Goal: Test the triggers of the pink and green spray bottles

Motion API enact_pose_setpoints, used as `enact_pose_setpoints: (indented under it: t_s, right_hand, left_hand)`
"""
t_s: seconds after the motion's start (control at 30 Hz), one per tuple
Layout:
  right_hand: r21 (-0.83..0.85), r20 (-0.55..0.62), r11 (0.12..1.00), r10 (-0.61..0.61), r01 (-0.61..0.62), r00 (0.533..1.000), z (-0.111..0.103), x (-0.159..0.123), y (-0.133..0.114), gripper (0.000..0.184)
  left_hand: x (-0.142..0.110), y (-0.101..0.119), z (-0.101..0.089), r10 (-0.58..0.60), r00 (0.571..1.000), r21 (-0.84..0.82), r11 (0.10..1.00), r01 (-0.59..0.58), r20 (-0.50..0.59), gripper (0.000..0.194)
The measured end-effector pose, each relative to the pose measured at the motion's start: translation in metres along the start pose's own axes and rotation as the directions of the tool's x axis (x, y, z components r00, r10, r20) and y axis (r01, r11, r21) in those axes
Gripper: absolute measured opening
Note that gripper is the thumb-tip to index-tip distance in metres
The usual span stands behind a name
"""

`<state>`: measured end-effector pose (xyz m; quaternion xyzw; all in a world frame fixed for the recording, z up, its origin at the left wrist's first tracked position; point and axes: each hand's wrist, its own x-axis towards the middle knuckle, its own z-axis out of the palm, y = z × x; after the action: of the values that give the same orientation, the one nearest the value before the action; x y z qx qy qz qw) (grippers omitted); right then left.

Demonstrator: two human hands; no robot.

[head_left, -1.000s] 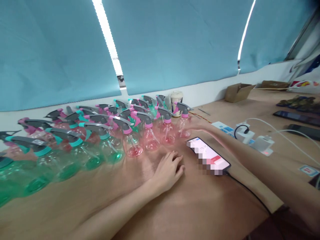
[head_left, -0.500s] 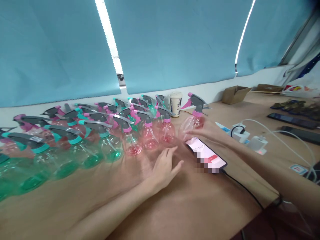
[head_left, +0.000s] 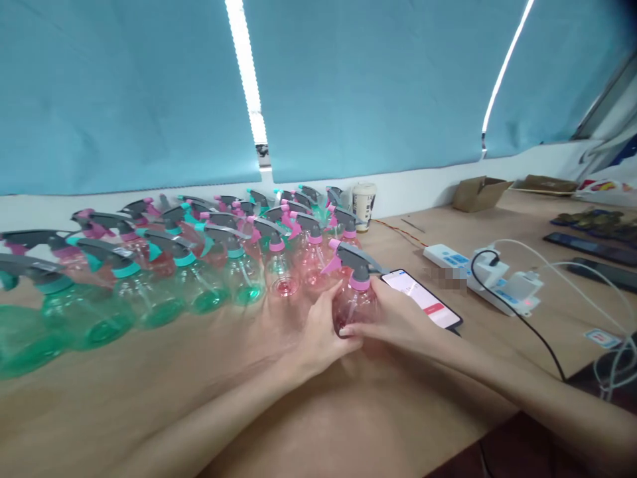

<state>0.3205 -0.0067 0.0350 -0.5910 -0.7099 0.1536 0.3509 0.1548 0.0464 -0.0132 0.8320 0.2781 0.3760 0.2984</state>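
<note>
Both my hands hold a pink plastic spray bottle (head_left: 354, 304) upright above the wooden table, its grey trigger head and pink collar on top. My left hand (head_left: 323, 332) cups the bottle's left side, and my right hand (head_left: 393, 318) wraps its right side. Just behind them stand rows of spray bottles (head_left: 199, 279), pink ones nearer my hands and green ones further left. A smartphone (head_left: 423, 299) with a lit screen lies on the table right of my right hand, apart from it.
A white power strip (head_left: 462, 272) with plugged-in chargers and cables lies right of the phone. A paper cup (head_left: 364, 206) stands behind the bottles, and a cardboard box (head_left: 480, 194) sits at the back. Other phones lie at the far right, below blue blinds.
My right hand has brought the pink bottle from the end of the row, lifted and tilted, to the front of the table. My left hand has closed on it too. The view has shifted slightly.
</note>
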Motion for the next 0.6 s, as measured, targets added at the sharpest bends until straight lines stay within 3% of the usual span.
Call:
enact_pose_setpoints:
  t_s: [0.13, 0.3, 0.6]
  right_hand:
    - [0.177, 0.075, 0.971, -0.175, 0.159, 0.982, 0.004, 0.012, -0.019, 0.053]
    - [0.368, 0.066, 0.900, -0.274, 0.231, 0.960, 0.024, 0.027, -0.048, 0.067]
    - [0.492, -0.035, 0.790, -0.402, 0.366, 0.915, 0.079, 0.040, -0.086, 0.033]
  left_hand:
    - [-0.022, 0.000, -0.024, -0.046, 0.998, -0.071, 0.996, 0.049, 0.051, 0.082]
    - [-0.053, 0.003, -0.053, -0.090, 0.993, -0.013, 0.996, 0.092, 0.076, 0.086]
    - [-0.084, 0.010, -0.092, -0.046, 0.995, 0.003, 0.999, 0.046, 0.084, 0.092]
